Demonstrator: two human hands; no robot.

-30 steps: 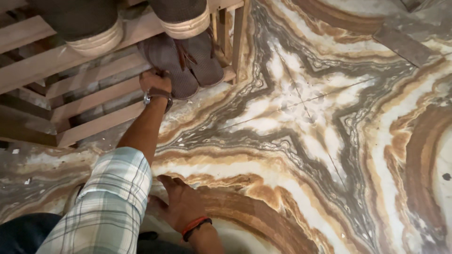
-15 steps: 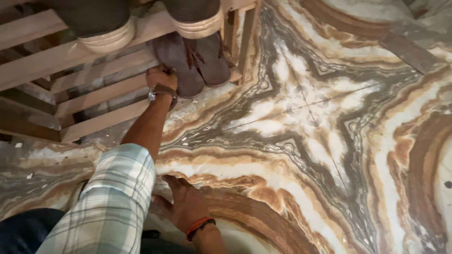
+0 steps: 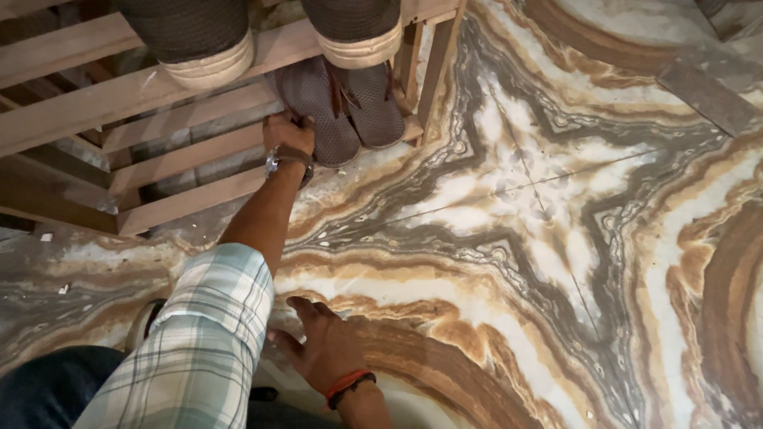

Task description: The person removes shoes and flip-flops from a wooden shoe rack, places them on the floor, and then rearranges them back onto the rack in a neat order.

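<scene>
— What has changed since a second ago?

— Hardly anything in my own hold. My head has swung, so the wooden rack (image 3: 183, 171) and the sandals (image 3: 342, 107) now sit further right and a little lower in view than they did. My left hand (image 3: 288, 135) is at the same spot on the heel of the near sandal as before, and my right hand (image 3: 326, 345) has stayed pressed on the floor (image 3: 509, 238).

— How far along are you?

— I'd judge the pair is nearly settled. Both sandals lie side by side on the lower slats at the rack's right end, soles up, heels at the front edge, just inside the corner post (image 3: 433, 59). What seems left is to let go and draw my arm back; I haven't done that yet.

— And your grip?

— My left fingers are curled over the near sandal's heel, touching it. Whether I'm pinching it or only pushing, I can't tell from here. My right hand holds nothing: it is spread flat on the marble, bracing me.

— What do the sandals look like?

— Dark grey-brown, with a fine dotted tread on the soles and a reddish-brown strap showing between the two. Above them, on the upper slats, stands a pair of dark shoes (image 3: 278, 36) with pale soles, apart from mine.
</scene>
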